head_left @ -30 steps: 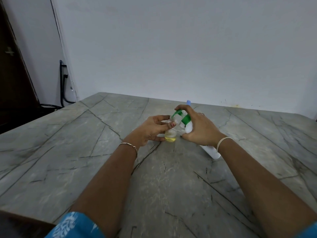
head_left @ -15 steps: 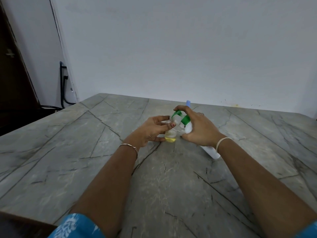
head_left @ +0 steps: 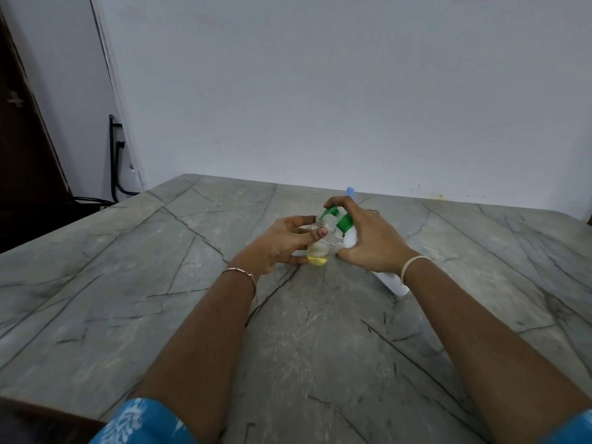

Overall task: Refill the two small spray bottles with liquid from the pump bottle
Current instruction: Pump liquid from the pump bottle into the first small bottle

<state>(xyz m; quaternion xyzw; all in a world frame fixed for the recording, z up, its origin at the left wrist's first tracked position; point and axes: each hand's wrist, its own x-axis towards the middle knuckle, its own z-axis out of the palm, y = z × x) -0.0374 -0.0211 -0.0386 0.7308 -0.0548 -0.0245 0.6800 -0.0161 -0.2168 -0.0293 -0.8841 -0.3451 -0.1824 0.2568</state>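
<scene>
barely any change: left hand [head_left: 278, 241] still pinches the small spray bottle [head_left: 318, 249], right hand [head_left: 368, 238] grips the pump bottle [head_left: 349, 237], spout [head_left: 329, 213] under its forefinger [head_left: 344, 200], so filling likely continues

Forearms forward, left grip [head_left: 278, 243] and right grip [head_left: 371, 243] both curled, right forefinger perhaps hooked.

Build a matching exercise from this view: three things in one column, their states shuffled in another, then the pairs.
1. small spray bottle
2. pump bottle
3. table

A. grey stone with dark veins
B. tilted, gripped by the right hand
C. held by the left hand, yellow liquid at its bottom

Pairs: 1-C, 2-B, 3-A
</scene>
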